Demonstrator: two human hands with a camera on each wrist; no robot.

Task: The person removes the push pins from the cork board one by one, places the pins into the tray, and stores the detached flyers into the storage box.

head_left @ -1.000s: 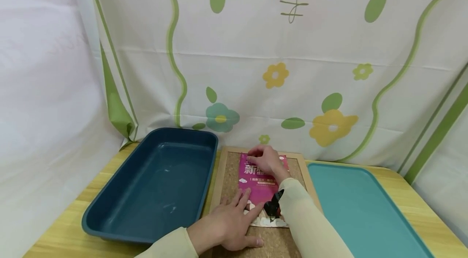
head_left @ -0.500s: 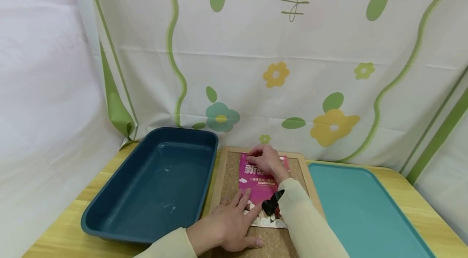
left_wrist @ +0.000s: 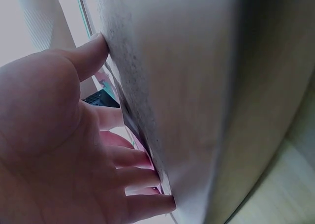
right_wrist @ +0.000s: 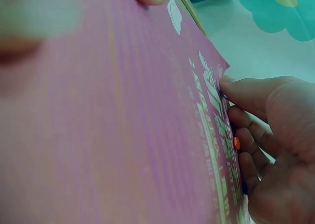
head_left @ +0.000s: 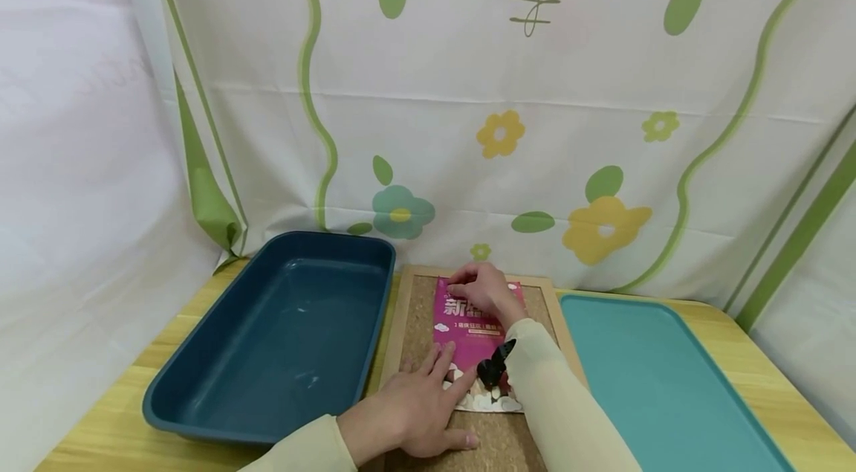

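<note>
Left grip (head_left: 421, 409): fingers spread, rested across lower left edge of poster (head_left: 475, 346).
Right grip (head_left: 486, 292): blue pin (right_wrist: 224, 96) pinched near poster's upper left corner.
Poster: laid on corkboard (head_left: 495, 441).

Pink poster (head_left: 480, 350) partly hidden, corkboard (head_left: 498, 441) cut off
</note>
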